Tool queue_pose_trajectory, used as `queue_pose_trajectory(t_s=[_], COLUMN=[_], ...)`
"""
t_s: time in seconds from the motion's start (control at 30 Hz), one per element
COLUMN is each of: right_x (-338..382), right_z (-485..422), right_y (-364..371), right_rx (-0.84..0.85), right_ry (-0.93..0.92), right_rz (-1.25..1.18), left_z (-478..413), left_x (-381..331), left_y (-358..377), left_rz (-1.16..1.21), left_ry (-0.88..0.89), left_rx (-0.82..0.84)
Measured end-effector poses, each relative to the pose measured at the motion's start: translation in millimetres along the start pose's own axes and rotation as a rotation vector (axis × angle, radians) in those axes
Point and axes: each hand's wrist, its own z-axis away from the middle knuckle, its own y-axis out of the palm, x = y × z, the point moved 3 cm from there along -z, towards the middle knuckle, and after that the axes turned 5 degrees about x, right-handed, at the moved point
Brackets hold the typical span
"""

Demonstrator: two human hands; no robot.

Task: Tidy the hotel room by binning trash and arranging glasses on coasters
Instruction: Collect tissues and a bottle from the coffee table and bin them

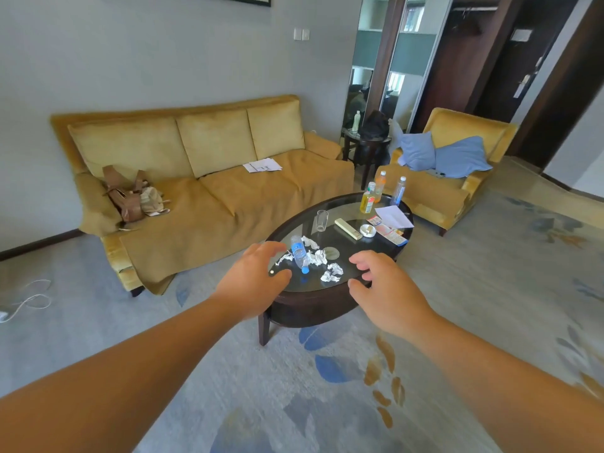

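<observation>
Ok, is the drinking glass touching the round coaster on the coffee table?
Apart. The head view shows the glass standing farther back, with a stretch of bare tabletop between its base and the coaster.

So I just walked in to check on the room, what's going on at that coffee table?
A person stretches the left hand and right hand toward the near end of the glass-topped coffee table, both holding nothing. Just ahead lie a plastic bottle on its side and crumpled tissues, not yet binned. The glass stands farther back, off the round coaster.
</observation>
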Motion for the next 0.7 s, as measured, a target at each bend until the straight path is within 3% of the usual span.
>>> queue_pose_trajectory(t_s=[0.7], right_x=[-140.8], right_z=[-314.2], right_y=[11.3], right_rx=[0.129], right_ry=[0.023], right_rz=[-0.017], left_z=[-312.4], left_x=[42.4], left_y=[82.6], left_rz=[-0.043], left_ry=[-0.155], left_rx=[0.091])
